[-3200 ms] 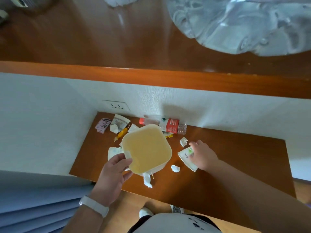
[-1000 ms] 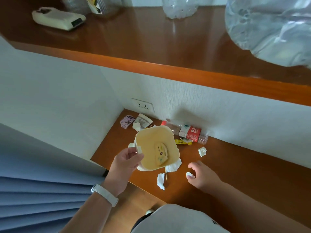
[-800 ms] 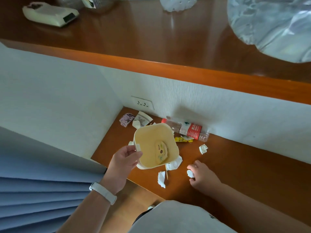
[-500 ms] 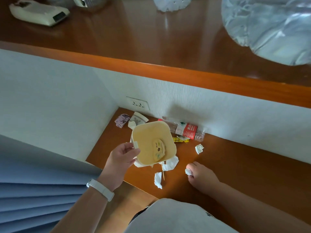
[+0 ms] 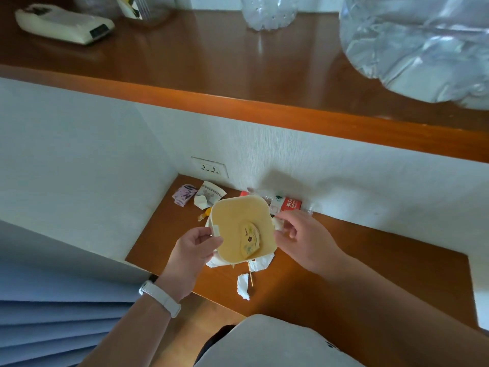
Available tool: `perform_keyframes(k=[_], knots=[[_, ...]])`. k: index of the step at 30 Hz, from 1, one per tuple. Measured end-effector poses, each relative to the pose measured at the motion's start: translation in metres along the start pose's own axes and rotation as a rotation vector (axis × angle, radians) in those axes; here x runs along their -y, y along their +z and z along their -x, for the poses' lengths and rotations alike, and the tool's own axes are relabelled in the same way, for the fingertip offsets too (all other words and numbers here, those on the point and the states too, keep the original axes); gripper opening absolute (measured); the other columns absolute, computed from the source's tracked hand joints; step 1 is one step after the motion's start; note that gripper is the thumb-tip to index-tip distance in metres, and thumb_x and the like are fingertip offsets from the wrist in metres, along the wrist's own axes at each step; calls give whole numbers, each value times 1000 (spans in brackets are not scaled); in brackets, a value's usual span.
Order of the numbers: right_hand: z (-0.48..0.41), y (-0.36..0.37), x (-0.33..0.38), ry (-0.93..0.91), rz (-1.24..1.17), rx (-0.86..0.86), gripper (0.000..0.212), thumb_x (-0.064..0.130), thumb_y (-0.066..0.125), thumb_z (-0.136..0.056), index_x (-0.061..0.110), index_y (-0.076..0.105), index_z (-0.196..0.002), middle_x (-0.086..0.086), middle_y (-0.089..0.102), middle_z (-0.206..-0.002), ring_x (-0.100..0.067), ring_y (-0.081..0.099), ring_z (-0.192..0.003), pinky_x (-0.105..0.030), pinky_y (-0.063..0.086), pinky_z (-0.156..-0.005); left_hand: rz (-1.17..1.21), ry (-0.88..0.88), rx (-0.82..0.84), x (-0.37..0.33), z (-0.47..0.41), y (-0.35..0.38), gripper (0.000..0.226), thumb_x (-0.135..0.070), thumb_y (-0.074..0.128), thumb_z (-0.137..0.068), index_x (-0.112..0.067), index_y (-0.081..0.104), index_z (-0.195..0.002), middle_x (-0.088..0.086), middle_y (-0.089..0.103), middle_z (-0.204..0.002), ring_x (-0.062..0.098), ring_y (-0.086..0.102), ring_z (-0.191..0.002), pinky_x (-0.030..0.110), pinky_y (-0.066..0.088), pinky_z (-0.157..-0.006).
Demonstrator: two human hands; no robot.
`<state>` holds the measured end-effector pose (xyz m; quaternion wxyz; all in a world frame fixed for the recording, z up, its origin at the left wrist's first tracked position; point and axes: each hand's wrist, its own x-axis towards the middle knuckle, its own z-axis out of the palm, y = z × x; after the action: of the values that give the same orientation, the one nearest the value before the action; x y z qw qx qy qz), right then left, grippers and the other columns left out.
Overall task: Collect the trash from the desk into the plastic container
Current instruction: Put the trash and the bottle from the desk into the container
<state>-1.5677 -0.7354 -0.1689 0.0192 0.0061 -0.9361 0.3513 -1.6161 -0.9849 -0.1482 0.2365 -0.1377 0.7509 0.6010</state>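
Note:
My left hand (image 5: 194, 247) grips the left rim of the cream plastic container (image 5: 234, 215), held above the low wooden desk (image 5: 357, 260). A printed wrapper (image 5: 250, 241) lies inside it. My right hand (image 5: 304, 239) is at the container's right rim, fingers pinched on a small crumpled white paper scrap (image 5: 278, 223). On the desk lie a torn white paper piece (image 5: 243, 286), a larger white scrap (image 5: 260, 263) partly under the container, a thin wooden stick (image 5: 250, 274), a red-labelled plastic bottle (image 5: 287, 203), a purple packet (image 5: 184, 195) and a paper cup piece (image 5: 210, 193).
A wall socket (image 5: 210, 169) sits behind the desk's left corner. An upper wooden shelf (image 5: 238, 75) overhangs, carrying a white device (image 5: 63, 23), a clear bottle (image 5: 268, 11) and a big clear plastic bag (image 5: 418, 46). A blue pleated curtain (image 5: 53, 313) hangs at left.
My right hand picked the small white scrap off the desk and lifted it to the container's right rim. The container stays in my left hand.

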Motion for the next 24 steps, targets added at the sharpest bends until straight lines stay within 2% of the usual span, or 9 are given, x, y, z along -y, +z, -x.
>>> perform_keyframes(k=[4,7,10,13,17,21,24], knots=[[0,12,16,-117,79,81,36,42,58,-93,22,58,-123,15,53,-99,-2,52,-76,-17,44,-62,-12,8,3,0,2,-3,24,-16,70,-94,-15,66,-118,5,74,-111,19,69,-107,15,55,-70],[3,21,16,-123,95,127,39,42,57,-93,22,57,-127,10,57,-112,-10,58,-89,-24,55,-73,-2,11,2,-2,1,-4,20,-15,70,-94,-17,67,-113,4,75,-109,19,69,-107,16,55,-70],[4,23,14,-124,97,159,41,44,57,-93,24,55,-129,9,55,-121,-10,58,-91,-23,55,-76,0,23,12,-5,1,-5,17,-15,69,-95,-19,67,-111,4,74,-109,20,69,-105,13,55,-65],[1,17,11,-84,67,173,45,45,59,-92,26,52,-132,13,50,-116,-9,56,-86,-19,50,-72,-8,29,10,-7,0,-6,17,-16,69,-95,-19,66,-112,4,74,-109,20,69,-105,12,55,-64],[-3,8,-5,-26,50,148,44,46,56,-93,26,51,-132,16,47,-113,-2,52,-88,-16,43,-72,6,16,9,-8,-5,-6,20,-17,69,-95,-16,66,-115,6,74,-112,22,69,-109,15,56,-71],[-4,16,-47,43,133,121,40,46,53,-95,23,55,-127,12,52,-124,-7,55,-100,-27,51,-81,13,1,0,-6,-9,-4,20,-16,69,-95,-14,67,-115,9,73,-113,23,69,-109,14,56,-67],[-3,30,-87,115,249,150,43,44,53,-94,20,54,-129,8,52,-129,-11,54,-107,-30,52,-84,22,-20,-3,-5,-12,0,23,-17,69,-95,-13,66,-117,11,73,-115,25,69,-111,16,55,-70]])
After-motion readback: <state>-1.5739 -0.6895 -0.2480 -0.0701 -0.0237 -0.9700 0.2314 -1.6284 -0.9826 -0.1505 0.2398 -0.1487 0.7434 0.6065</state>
